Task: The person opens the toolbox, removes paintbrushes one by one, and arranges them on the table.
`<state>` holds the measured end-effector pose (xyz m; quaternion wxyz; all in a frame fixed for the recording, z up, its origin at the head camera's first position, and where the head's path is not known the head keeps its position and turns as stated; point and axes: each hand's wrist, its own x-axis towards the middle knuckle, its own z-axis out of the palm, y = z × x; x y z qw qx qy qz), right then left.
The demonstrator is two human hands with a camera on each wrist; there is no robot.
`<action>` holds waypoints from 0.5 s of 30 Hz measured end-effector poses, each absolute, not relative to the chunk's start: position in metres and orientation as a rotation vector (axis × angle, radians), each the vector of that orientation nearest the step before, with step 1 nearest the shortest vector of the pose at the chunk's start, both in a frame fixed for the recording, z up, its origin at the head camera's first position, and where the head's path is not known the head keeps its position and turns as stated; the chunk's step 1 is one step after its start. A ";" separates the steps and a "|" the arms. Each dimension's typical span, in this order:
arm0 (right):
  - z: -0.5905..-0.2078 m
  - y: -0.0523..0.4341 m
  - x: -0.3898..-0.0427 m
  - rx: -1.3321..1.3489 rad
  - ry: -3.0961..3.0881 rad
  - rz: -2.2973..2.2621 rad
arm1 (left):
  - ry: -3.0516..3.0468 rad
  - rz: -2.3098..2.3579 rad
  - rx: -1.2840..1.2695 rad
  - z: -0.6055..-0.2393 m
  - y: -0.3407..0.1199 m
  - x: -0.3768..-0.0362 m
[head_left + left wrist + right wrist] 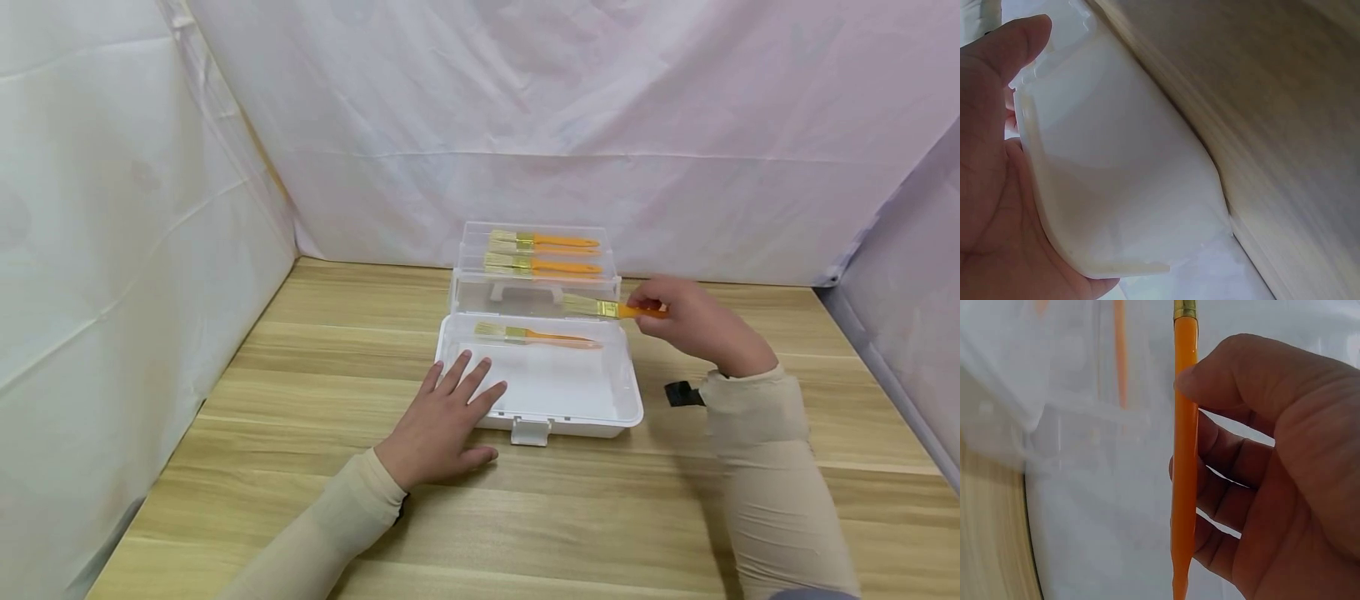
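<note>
Pinching slim orange-handled brush (pixel 611 309) in right hand (pixel 693 325), left hand (pixel 442 421) flat (fingers straight) on white plastic box (pixel 558 392)

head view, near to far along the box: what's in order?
Front latch → lone brush in the white base → brush held by the right hand → two brushes in the clear upper tray → backdrop sheet.

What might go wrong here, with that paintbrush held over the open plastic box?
The right hand pinches the brush only by its thin orange handle, near the end, so it may tip or slip. Its bristles hang close to the clear upper tray; a knock could perhaps jolt the two brushes lying on top. The left hand merely rests flat on the white box, so a push might slide the box on the table.
</note>
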<state>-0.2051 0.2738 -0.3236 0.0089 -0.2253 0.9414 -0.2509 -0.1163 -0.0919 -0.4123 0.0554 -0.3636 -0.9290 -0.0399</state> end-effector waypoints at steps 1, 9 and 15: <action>-0.324 0.278 -0.205 -0.682 2.944 -0.765 | -2.817 -0.120 -1.104 -0.412 -0.092 -0.116; -0.336 0.316 -0.206 -0.581 2.985 -0.711 | -2.805 -0.136 -1.107 -0.411 -0.092 -0.116; -0.349 0.340 -0.211 -0.528 2.974 -0.708 | -2.794 -0.150 -1.114 -0.411 -0.092 -0.116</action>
